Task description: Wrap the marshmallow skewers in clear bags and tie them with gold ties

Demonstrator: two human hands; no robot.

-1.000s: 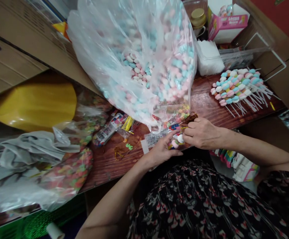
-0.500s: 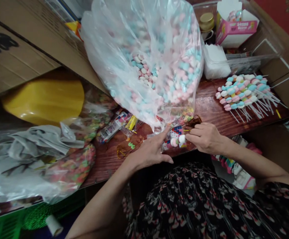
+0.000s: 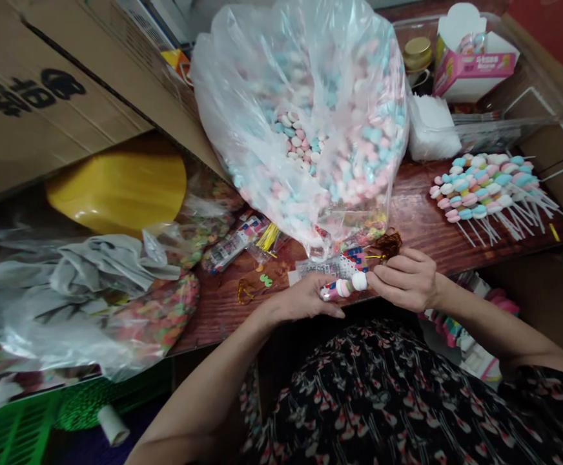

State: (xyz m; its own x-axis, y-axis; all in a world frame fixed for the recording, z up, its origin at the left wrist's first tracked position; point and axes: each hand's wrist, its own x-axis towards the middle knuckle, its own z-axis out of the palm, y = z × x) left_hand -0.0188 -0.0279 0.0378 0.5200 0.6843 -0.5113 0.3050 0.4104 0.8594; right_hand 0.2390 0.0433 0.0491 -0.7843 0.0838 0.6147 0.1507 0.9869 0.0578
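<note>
Table [image 3: 410, 223]: left hand [image 3: 305, 298], closed on wrapped candy skewer [image 3: 344, 288]; right hand [image 3: 404, 281], fingers pinched at its right end; finished-looking skewers [image 3: 489, 187], far right.

A reddish-brown wooden desk [image 3: 410, 210] runs across the middle of the frame. Cardboard boxes [image 3: 34, 84] fill the upper left, a red surface [image 3: 550, 29] shows upper right, and the light is dim.

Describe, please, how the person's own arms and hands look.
The left hand and right hand wear no gloves. The right sleeve is short and black, with a red and pale floral print; I cannot make out the left sleeve.
</note>
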